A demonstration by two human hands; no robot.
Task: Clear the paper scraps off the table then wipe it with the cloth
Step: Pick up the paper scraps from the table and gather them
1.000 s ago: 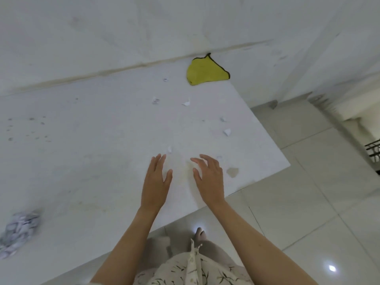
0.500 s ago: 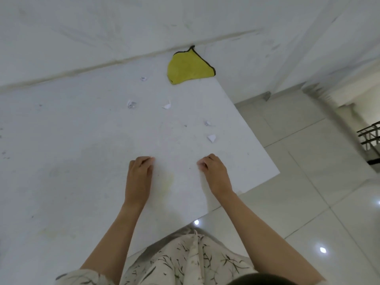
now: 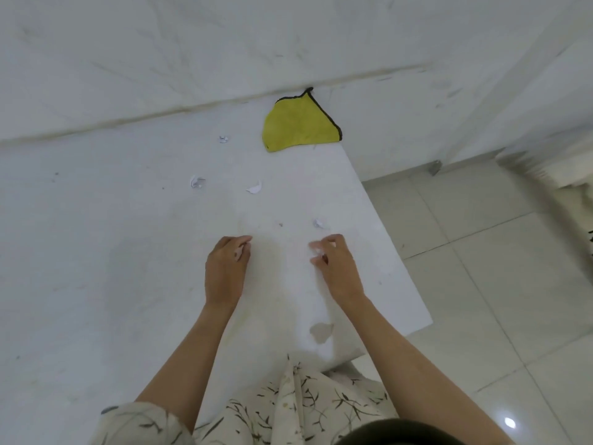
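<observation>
On the white table [image 3: 96,252] both my hands rest side by side near the front right corner. My right hand [image 3: 337,268] pinches a small white paper scrap [image 3: 317,251] at its fingertips. My left hand [image 3: 226,271] has its fingers curled in, with a pale bit of paper showing between them. Loose scraps lie beyond: one [image 3: 318,223] just past my right hand, two [image 3: 255,187] [image 3: 196,181] mid-table, and a tiny one [image 3: 223,139] near the wall. The yellow cloth [image 3: 300,125] with dark trim lies folded in the far right corner.
The table's right edge [image 3: 394,252] drops to a glossy tiled floor [image 3: 481,284]. A white wall [image 3: 192,59] backs the table. A grey-brown stain [image 3: 321,332] marks the tabletop near the front edge, by my patterned clothing.
Both hands went from flat and spread to curled. My right hand slid forward and picked up the larger scrap near the right edge. The view shifted right and closer.
</observation>
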